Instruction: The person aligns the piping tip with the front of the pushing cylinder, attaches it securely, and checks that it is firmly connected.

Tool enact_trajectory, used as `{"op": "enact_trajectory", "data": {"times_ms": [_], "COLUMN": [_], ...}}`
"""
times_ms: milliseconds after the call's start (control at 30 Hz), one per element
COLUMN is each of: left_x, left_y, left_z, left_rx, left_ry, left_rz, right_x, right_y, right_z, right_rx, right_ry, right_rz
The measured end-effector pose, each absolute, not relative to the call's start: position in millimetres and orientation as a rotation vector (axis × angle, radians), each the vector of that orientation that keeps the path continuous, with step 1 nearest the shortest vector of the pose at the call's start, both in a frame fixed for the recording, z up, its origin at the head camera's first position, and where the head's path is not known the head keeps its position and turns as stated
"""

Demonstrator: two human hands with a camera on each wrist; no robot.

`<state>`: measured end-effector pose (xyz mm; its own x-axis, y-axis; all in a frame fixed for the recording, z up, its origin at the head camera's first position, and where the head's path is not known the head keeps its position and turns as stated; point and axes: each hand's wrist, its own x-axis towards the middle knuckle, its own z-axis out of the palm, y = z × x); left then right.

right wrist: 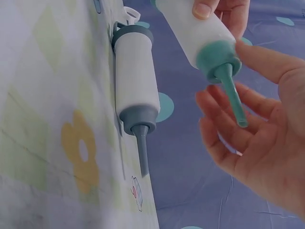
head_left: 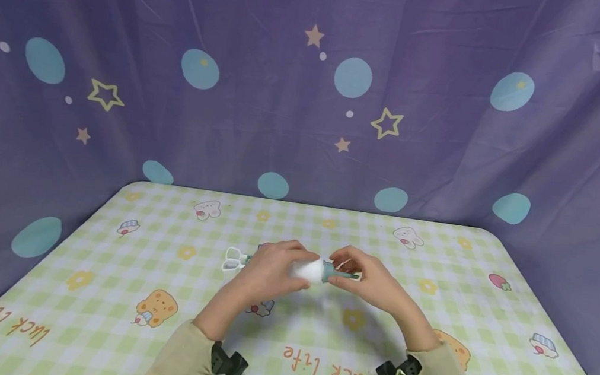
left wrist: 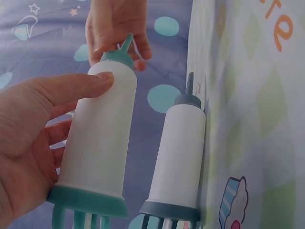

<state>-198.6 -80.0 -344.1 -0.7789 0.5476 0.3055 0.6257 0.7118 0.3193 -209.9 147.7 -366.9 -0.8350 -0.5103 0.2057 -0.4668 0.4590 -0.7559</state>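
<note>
My left hand (head_left: 273, 271) grips a white-barrelled, syringe-like dispenser (left wrist: 102, 138) with a teal collar and end flange, holding it sideways above the table. Its thin teal nozzle (right wrist: 232, 98) points toward my right hand (head_left: 369, 280). In the right wrist view, a fingertip of that hand meets the edge of the teal collar (right wrist: 219, 57). The other fingers curve loosely about the nozzle without closing on it. A second dispenser (right wrist: 137, 71), white with grey-blue ends, lies along the tabletop; in the head view my hands mostly hide it.
A green-and-white checked cloth (head_left: 201, 334) with printed cartoons covers the table. Behind it hangs a purple curtain (head_left: 264, 101) with stars and blue ovals. White loop handles (head_left: 232, 259) stick out left of my left hand.
</note>
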Motion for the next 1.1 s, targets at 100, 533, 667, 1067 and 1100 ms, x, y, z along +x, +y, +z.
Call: {"op": "enact_trajectory", "data": {"times_ms": [100, 533, 667, 1067, 1100], "left_x": [-198.6, -198.9, -198.9, -198.8, -198.9], "left_y": [-80.6, -80.3, -80.2, -78.1, -78.0], "left_z": [-344.5, -345.6, -345.0, -344.6, -344.8], "left_rx": [-0.942, -0.934, -0.937, -0.952, -0.953], "left_ry": [-2.734, -2.743, -2.744, -2.74, -2.74], "left_rz": [-0.619, -0.606, -0.598, -0.572, -0.567], "right_x": [-210.4, -209.9, -205.5, -210.7, -210.8], "right_y": [147.7, 149.5, 147.4, 151.0, 151.1], "right_z": [-367.1, -367.2, -360.6, -366.9, -367.7], "right_rx": [-0.956, -0.952, -0.906, -0.942, -0.937], "right_ry": [2.64, 2.631, 2.617, 2.575, 2.575], "right_rz": [-1.363, -1.328, -1.316, -1.288, -1.283]}}
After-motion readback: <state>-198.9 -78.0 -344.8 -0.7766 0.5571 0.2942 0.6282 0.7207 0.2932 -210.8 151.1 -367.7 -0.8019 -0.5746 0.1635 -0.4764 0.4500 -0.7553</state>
